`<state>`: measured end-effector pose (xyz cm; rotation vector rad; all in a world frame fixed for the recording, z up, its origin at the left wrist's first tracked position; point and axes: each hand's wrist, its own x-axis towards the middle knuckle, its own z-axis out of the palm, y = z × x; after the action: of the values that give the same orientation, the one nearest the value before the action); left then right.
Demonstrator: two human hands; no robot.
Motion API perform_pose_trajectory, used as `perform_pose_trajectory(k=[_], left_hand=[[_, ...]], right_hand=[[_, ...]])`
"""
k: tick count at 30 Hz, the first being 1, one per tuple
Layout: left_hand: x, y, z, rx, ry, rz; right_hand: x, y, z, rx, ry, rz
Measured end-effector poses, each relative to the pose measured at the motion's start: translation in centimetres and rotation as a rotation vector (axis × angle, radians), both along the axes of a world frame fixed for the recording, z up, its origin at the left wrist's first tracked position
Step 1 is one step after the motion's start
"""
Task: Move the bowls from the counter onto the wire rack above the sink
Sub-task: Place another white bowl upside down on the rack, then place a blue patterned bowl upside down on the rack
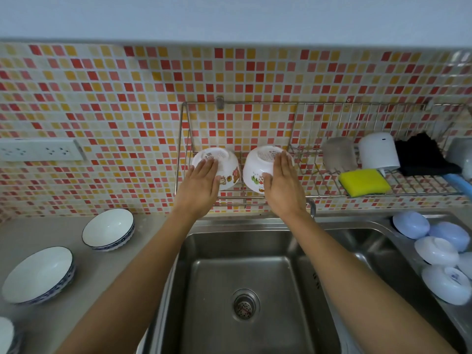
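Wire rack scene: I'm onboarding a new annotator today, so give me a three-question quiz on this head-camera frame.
1. True or false: the two cartoon-print bowls on the wire rack sit upside down.
2. What lies nearest the yellow sponge? A) the black cloth B) the blue-rimmed bowls C) the wall socket
3. How many blue-rimmed bowls stand fully in view on the counter?

Key
1. True: the left hand and right hand each rest on an inverted bowl.
2. A, the black cloth.
3. Two.
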<state>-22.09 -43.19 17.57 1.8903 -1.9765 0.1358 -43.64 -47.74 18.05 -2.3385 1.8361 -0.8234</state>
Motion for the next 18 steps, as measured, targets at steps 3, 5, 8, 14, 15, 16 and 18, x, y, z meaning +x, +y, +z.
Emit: perform_pose_trajectory(k=[3,5,8,14,15,16,18], left_hand=[[0.1,0.1,-0.2,0.012,-0.038,0.000],[-0.1,0.2,-0.1,0.008,-0.040,0.005],[-0.5,1.3,-0.4,-0.006,-0.032,0.067],[1.1,8.7,-3.3,-0.029,0.114,0.144],[2.1,10.5,-3.9,-0.024,0.151,0.184],[3.4,12.4,-4.4,-0.024,0.182,0.232],[6.5,16.3,-5.3,-0.044,0.243,0.355]], right_hand=[[0.1,-0.1,-0.3,-0.030,0.030,0.004],[0.0,-0.2,-0.4,-0.035,0.043,0.012],[0.0,0.1,-0.5,-0.109,0.068,0.037],[4.4,6.3,-3.8,-0.297,-0.057,0.331],[6.0,7.8,-4.5,-0.291,-0.106,0.438],[7.8,9.3,-5.2,-0.287,-0.152,0.538],[11.8,11.9,-6.6,-0.266,-0.217,0.685]])
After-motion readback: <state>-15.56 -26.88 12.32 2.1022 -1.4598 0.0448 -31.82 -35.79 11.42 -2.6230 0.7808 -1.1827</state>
